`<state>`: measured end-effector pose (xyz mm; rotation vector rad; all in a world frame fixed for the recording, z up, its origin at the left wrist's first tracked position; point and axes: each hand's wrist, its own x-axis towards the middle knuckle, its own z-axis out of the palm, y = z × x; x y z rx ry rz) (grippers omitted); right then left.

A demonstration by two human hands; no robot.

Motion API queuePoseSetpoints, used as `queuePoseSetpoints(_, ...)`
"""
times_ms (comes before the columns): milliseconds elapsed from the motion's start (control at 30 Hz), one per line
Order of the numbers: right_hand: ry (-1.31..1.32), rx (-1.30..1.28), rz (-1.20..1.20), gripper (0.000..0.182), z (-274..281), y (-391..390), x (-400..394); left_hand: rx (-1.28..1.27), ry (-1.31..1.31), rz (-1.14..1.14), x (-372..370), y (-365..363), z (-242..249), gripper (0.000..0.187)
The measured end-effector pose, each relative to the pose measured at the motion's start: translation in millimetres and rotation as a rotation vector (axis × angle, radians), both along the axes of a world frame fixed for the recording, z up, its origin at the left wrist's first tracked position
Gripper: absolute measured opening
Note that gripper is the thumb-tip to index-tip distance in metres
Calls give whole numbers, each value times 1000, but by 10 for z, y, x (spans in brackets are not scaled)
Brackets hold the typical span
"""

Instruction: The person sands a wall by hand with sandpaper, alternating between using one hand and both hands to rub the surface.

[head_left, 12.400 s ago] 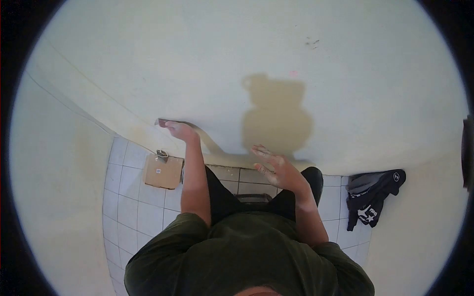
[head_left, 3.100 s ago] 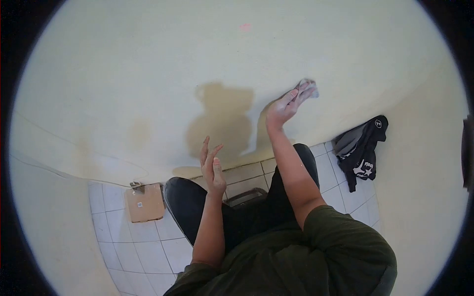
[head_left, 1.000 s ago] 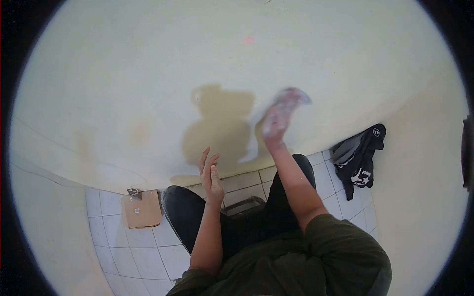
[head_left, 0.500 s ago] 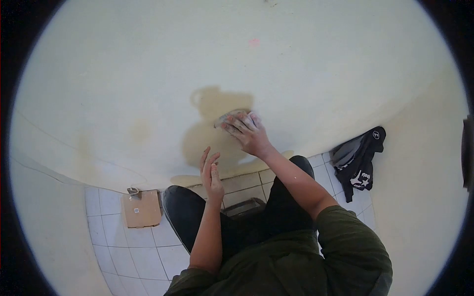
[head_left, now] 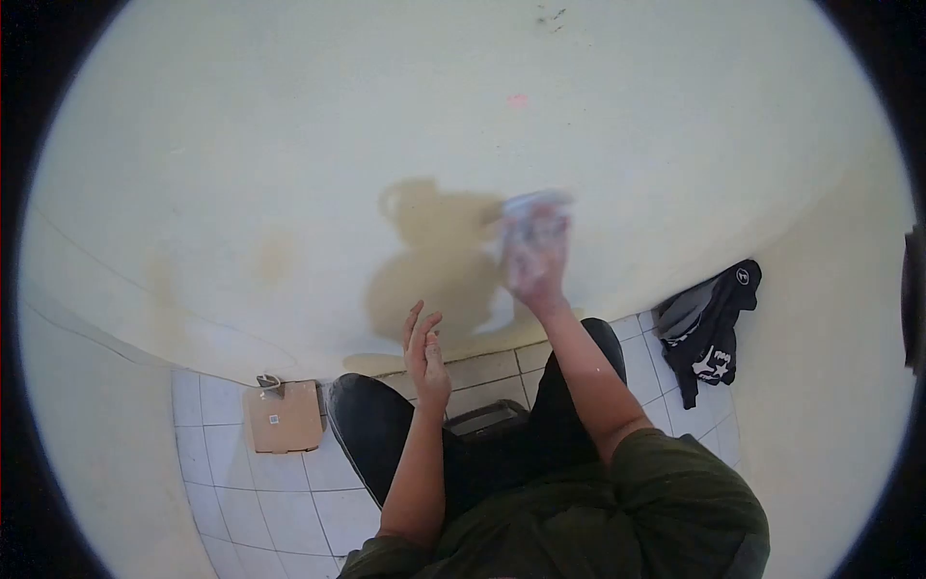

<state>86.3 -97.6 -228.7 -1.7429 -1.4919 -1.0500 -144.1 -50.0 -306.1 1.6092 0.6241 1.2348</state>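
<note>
My right hand (head_left: 536, 253), smeared by motion, presses a whitish sheet or pad (head_left: 535, 203) against the pale wall (head_left: 318, 116). Its fingers lie over the sheet, whose top edge shows above them. My left hand (head_left: 426, 355) is raised over my lap, empty, with its fingers apart, close to the lower wall. My shadow (head_left: 434, 289) falls on the wall between and left of the hands. A small pink mark (head_left: 518, 100) is on the wall above my right hand.
A flat cardboard piece (head_left: 283, 417) lies on the white floor tiles (head_left: 280, 521) at the left, beside a small object with a cable. Dark clothing (head_left: 709, 338) lies at the right by the wall. A dark-framed object (head_left: 487, 417) sits between my knees.
My right hand has moved right and slightly up along the wall with the sheet. The left hand shows slightly lower and further right, as the whole view has shifted a little.
</note>
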Motion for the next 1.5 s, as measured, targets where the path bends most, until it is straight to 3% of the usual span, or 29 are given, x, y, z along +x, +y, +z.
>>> queuePoseSetpoints(100, 555, 715, 15, 52, 377, 202, -100, 38, 37, 16, -12, -3, 3, 35)
queuePoseSetpoints(133, 464, 649, -31, 55, 419, 235, -166, 63, 56, 20, -13, 10, 13, 34)
queuePoseSetpoints(267, -8, -322, 299, 53, -125, 141, -118, -21, -11, 8, 33, 3, 5, 31)
queuePoseSetpoints(367, 144, 245, 177, 50, 135, 88, 211, -31, -30, 12, 45, 0, 51, 30)
queuePoseSetpoints(467, 654, 929, -64, 46, 544, 254, 84, -1, -2, 11, 4, -7, -60, 29)
queuePoseSetpoints(567, 188, 185, 231, 36, -77, 211, 88, -15, 22, -18, -4, 14, -68, 29)
queuePoseSetpoints(667, 183, -534, 518, 34, -387, 74, 257, -30, -20, 3, 50, 16, -64, 28)
queuePoseSetpoints(767, 30, 139, -3, 41, -48, -28, 410, -25, -43, 27, 50, -23, -61, 29)
queuePoseSetpoints(867, 443, 889, -92, 41, 291, 323, 246, -7, 5, 15, 21, -24, -58, 29)
queuePoseSetpoints(967, 87, 170, 169, 49, -481, 238, 120, -27, 27, -8, 22, -35, -2, 29)
queuePoseSetpoints(1033, -250, -91, 291, 48, -407, 167, 224, -76, -1, -26, 43, -41, 25, 29)
queuePoseSetpoints(1100, -235, -140, 285, 47, -276, 25, 450, -43, -24, -22, 61, -24, -33, 29)
queuePoseSetpoints(1200, 43, 472, -27, 44, 580, 50, 565, -12, -28, -26, 38, -39, -56, 29)
queuePoseSetpoints(1267, 147, 596, -139, 44, 980, 44, 614, -29, -23, -42, 4, -45, -36, 29)
queuePoseSetpoints(1367, 62, 527, -56, 51, 916, 210, 411, -61, -38, -60, 23, -4, 9, 28)
queuePoseSetpoints(1500, -149, -215, 227, 61, -566, 165, 248, -73, -100, -63, 75, -18, 5, 27)
